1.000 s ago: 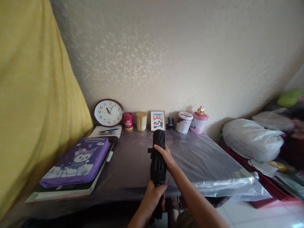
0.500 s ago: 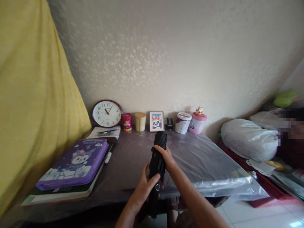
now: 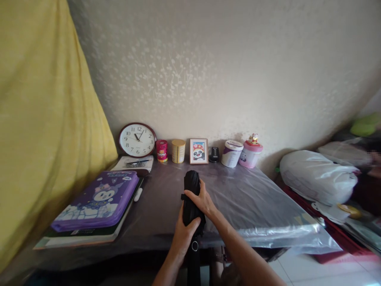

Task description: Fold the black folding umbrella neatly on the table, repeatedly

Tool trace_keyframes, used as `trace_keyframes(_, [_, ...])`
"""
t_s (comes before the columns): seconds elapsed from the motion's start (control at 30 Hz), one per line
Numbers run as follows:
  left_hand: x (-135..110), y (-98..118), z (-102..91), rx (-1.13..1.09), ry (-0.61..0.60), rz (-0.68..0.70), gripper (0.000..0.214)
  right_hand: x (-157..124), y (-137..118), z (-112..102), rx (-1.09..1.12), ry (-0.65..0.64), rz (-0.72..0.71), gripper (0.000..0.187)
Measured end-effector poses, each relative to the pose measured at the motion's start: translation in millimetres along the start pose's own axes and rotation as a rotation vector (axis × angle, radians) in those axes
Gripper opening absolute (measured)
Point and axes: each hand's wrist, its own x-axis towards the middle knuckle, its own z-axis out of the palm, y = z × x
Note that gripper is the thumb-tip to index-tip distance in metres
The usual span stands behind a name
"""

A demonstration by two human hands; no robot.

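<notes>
A folded black umbrella [image 3: 191, 186] points away from me over the near edge of the table [image 3: 253, 206], which is covered in clear plastic. My right hand [image 3: 201, 200] wraps round the umbrella's middle, just past its strap. My left hand [image 3: 183, 234] grips the lower part of the canopy, above the handle [image 3: 194, 260], which hangs below the table edge with a small ring on it.
A purple cartoon case [image 3: 99, 200] lies on books at the left, by a yellow curtain [image 3: 38, 131]. Along the wall stand a clock [image 3: 137, 140], two tins, a panda picture [image 3: 199, 151] and two tubs. At the right lie a white bag [image 3: 317, 174] and a person partly seen.
My left hand moved from the handle up onto the folded canopy and closed round it. The umbrella shifted slightly left and nearer to me.
</notes>
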Motion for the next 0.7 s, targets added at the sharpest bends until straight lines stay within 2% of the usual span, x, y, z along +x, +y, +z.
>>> trace_keyframes(0.1, [2.1, 0.0, -0.8, 0.015, 0.013, 0.019, 0.073, -1.3, -4.6, -6.8, -0.278, 0.027, -0.222, 0.076])
trace_keyframes(0.2, [2.7, 1.2, 0.2, 0.026, 0.008, 0.045, 0.071, -3.5, -12.5, -12.9, -0.471, 0.042, -0.479, 0.052])
trace_keyframes(0.3, [2.9, 2.1, 0.5, 0.043, 0.01, 0.041, 0.07, -5.6, -18.6, -16.2, -0.552, -0.045, -0.658, 0.028])
trace_keyframes(0.43, [3.5, 1.5, -1.8, 0.056, 0.02, 0.058, 0.067, -7.1, -19.7, -15.9, -0.533, -0.189, -0.687, 0.026])
trace_keyframes(0.7, [9.8, -4.6, -8.4, 0.075, 0.075, 0.038, 0.066, -4.1, -18.6, -18.5, -0.296, -0.346, -0.631, 0.01])
